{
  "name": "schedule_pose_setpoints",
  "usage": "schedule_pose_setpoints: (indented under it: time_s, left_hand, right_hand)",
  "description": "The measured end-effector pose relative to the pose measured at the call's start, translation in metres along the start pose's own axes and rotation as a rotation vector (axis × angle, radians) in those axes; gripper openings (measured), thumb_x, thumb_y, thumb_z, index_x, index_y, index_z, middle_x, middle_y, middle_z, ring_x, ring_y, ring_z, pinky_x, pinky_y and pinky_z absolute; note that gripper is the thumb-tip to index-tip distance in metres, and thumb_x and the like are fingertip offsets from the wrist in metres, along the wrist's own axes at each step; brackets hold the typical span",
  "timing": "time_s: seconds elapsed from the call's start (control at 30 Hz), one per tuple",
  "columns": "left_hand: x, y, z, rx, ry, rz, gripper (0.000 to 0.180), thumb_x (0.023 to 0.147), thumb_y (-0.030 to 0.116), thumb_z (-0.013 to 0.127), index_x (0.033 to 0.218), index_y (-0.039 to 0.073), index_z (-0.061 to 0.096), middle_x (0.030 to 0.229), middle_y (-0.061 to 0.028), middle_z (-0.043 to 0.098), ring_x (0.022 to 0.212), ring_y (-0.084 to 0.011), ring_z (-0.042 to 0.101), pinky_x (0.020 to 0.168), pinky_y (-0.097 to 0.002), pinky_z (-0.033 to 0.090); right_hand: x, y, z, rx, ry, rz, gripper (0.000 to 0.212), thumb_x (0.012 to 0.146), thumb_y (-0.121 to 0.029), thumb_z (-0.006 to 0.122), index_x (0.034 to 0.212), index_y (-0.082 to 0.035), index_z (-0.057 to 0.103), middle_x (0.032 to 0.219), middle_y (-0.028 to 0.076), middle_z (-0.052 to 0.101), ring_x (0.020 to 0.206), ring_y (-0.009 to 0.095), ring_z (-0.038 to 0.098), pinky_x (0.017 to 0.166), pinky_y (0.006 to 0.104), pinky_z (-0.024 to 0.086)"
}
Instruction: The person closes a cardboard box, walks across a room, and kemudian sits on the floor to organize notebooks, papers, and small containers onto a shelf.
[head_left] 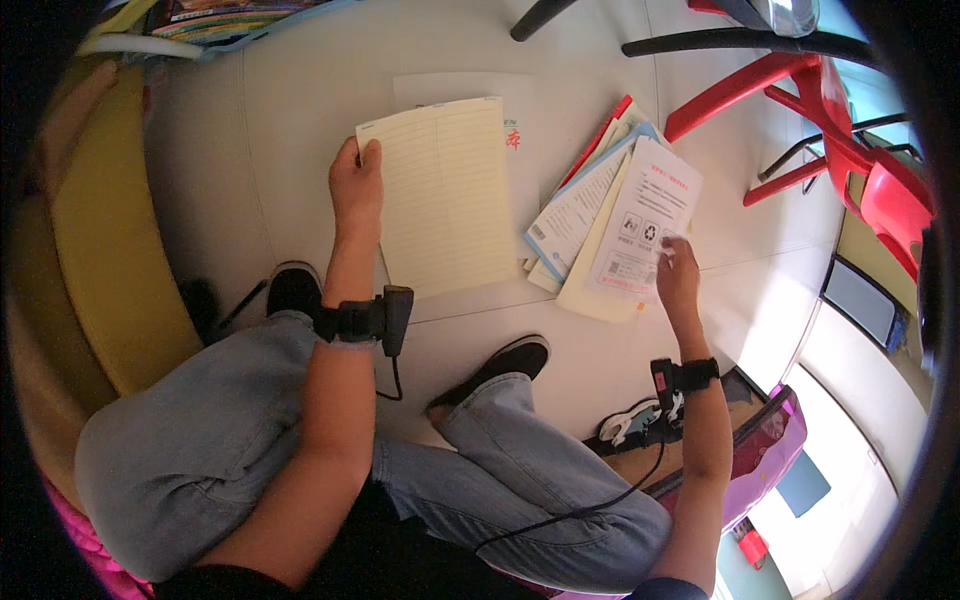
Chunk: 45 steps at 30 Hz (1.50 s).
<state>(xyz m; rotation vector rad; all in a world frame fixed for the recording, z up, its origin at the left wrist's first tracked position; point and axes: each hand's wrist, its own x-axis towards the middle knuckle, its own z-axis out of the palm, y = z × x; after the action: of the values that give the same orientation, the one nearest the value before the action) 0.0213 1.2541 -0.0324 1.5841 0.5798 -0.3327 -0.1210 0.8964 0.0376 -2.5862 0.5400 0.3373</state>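
My left hand (357,190) grips the upper left edge of a cream notepad with ruled lines (440,200), its thumb on top and the other fingers out of sight behind. The notepad is upright in the picture and partly covers a white sheet (520,92) with red and green print. To the right, my right hand (680,268) has its bent fingers at the right edge of a white printed sheet (655,195) with small black symbols and red text. That sheet lies on top of a fanned pile of booklets (580,215), including blue-edged and red-edged ones.
A red chair (830,130) with dark legs stands at the far right. A yellow-green seat (115,230) is on the left, with colourful books (225,12) beyond it. My black shoes (500,370) rest on the pale floor. Near my right forearm are sneakers (632,425) and a purple bag (775,440).
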Motion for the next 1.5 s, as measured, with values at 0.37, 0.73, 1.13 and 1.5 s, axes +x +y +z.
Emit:
schedule_pose_setpoints:
  time_s: [0.37,0.73,1.13,1.5]
  left_hand:
    - [0.005,-0.019,-0.002,0.057,0.086,-0.028,0.02,0.085,0.013,0.045,0.098,-0.003,0.047,0.089,-0.0105,0.054,0.079,-0.0184,0.051,0.072,-0.0294,0.04]
    - [0.004,-0.016,-0.002,-0.033,0.109,-0.072,0.019,0.085,0.011,0.045,0.097,-0.004,0.047,0.085,-0.0104,0.055,0.076,-0.0177,0.051,0.071,-0.0291,0.041]
    - [-0.015,0.016,0.019,-0.215,0.067,0.248,0.037,0.081,0.007,0.05,0.115,0.0,0.036,0.112,-0.0159,0.041,0.101,-0.0252,0.041,0.087,-0.0353,0.034]
    - [-0.041,-0.018,0.037,0.254,-0.291,0.162,0.014,0.074,0.004,0.053,0.088,0.001,0.052,0.088,-0.0113,0.054,0.087,-0.0259,0.05,0.074,-0.0334,0.041]
  right_hand:
    - [0.101,-0.128,0.089,0.791,-0.226,0.407,0.036,0.074,-0.014,0.058,0.104,0.005,0.047,0.078,0.006,0.054,0.06,0.013,0.052,0.053,0.0264,0.044]
    - [0.075,-0.155,0.038,0.356,0.13,-0.105,0.022,0.08,-0.017,0.057,0.07,0.001,0.053,0.055,0.0,0.043,0.054,0.006,0.034,0.048,0.0222,0.031]
    - [-0.02,-0.231,0.004,-0.351,0.094,-0.693,0.04,0.073,-0.01,0.055,0.109,0.002,0.047,0.075,0.013,0.057,0.062,0.025,0.057,0.055,0.033,0.046]
    - [0.02,-0.097,0.068,-0.443,-0.069,-0.323,0.028,0.069,-0.01,0.052,0.095,0.0,0.051,0.089,0.014,0.051,0.085,0.029,0.05,0.068,0.0376,0.045]
